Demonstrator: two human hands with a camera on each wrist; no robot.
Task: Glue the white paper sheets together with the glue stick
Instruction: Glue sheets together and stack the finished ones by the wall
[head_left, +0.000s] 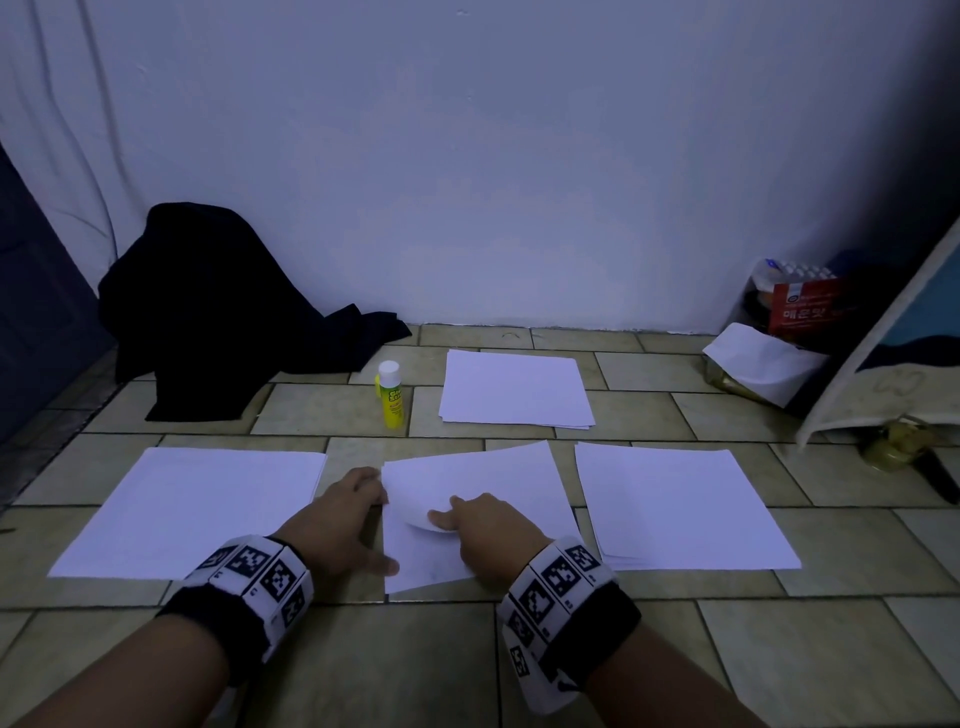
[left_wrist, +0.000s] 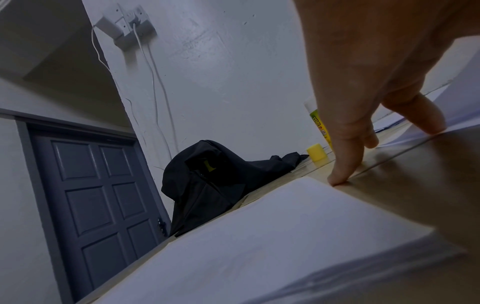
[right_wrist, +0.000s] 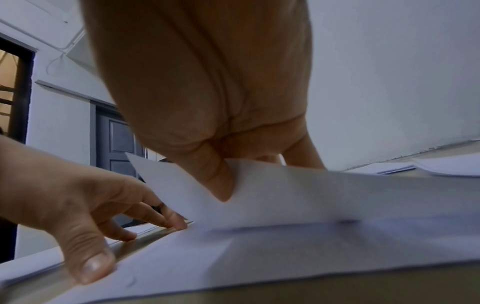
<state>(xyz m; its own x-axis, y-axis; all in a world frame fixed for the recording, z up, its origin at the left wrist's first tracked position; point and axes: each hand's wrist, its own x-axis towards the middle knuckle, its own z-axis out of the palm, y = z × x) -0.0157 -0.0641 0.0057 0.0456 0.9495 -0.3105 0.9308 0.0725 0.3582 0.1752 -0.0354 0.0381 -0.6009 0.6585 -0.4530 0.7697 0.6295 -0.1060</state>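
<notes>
Two white sheets lie in the middle of the tiled floor: a lower sheet (head_left: 431, 564) and an upper sheet (head_left: 498, 473) on top of it. My right hand (head_left: 447, 512) pinches the upper sheet (right_wrist: 285, 195) near its left edge and holds that part curled up off the lower sheet (right_wrist: 259, 257). My left hand (head_left: 363, 519) rests beside them, fingers (right_wrist: 171, 222) straight, their tips on the floor at the lower sheet's left edge. The yellow glue stick (head_left: 390, 397) stands upright beyond the hands, with its yellow cap (left_wrist: 317, 154) on the floor beside it.
Stacks of white paper lie at the left (head_left: 197, 509), right (head_left: 675, 504) and far centre (head_left: 514, 389). A black cloth heap (head_left: 208, 301) sits by the wall at the left. A bag of packets (head_left: 789, 312) and a leaning board (head_left: 883, 374) stand at the right.
</notes>
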